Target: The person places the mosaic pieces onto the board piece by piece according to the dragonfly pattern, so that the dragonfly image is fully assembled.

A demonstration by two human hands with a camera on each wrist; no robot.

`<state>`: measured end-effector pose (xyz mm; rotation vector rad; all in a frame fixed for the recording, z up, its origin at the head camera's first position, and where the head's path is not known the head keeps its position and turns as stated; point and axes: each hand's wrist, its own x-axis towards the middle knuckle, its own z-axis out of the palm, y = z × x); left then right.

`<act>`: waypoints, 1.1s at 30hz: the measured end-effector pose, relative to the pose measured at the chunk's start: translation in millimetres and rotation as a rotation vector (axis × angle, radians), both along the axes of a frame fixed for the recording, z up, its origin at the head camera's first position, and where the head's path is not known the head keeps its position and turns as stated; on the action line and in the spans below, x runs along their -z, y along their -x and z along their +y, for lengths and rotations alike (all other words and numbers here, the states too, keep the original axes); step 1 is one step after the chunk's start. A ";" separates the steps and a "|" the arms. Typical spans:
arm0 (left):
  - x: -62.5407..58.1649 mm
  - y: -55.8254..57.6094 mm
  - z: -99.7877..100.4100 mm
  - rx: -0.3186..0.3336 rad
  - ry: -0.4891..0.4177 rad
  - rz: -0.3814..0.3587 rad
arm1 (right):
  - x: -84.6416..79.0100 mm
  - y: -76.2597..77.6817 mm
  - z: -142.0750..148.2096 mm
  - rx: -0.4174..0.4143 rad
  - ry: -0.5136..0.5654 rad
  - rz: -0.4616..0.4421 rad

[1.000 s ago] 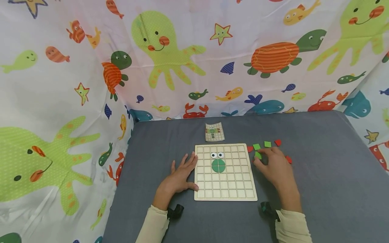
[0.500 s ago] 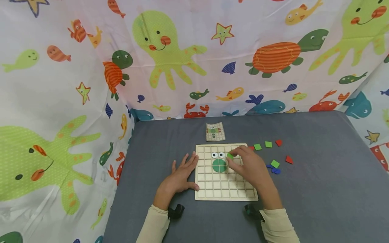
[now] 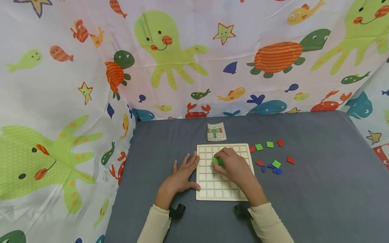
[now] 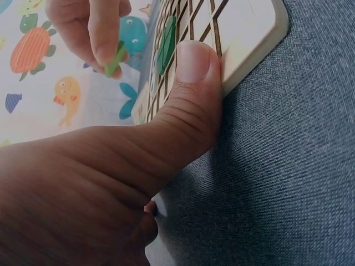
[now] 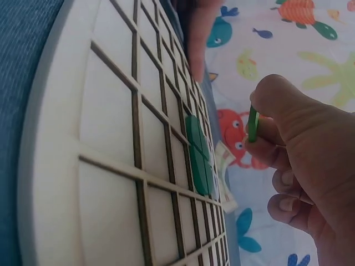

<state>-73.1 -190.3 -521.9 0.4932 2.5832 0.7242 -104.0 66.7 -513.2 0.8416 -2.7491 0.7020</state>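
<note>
1. Currently, your right hand [image 3: 233,165] pinches a green square [image 3: 214,160] above the board [image 3: 212,184].
2. The board holds dark green pieces [image 5: 201,166].
3. Your left hand [image 3: 177,180], fingers apart, touches the board's left edge.

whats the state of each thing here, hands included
Grid board: lying flat, mostly bare
Left hand: spread, thumb on the board's edge
Right hand: pinching the light green tile
Light green tile: held above the board
Dark green pieces: set on the board
Card: lying beyond the board
Red tiles, blue tiles: loose, right of the board
</note>
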 end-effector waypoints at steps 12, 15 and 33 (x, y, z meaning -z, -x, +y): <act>-0.2 1.1 0.8 0.001 0.007 -0.001 | 9.9 8.7 -18.8 -0.048 -0.098 0.088; 0.6 0.4 0.1 0.002 0.010 0.002 | 12.6 9.4 -23.4 -0.049 -0.111 0.089; 3.1 0.4 -1.6 -0.005 0.019 0.005 | 18.0 10.3 -29.7 -0.065 -0.182 0.081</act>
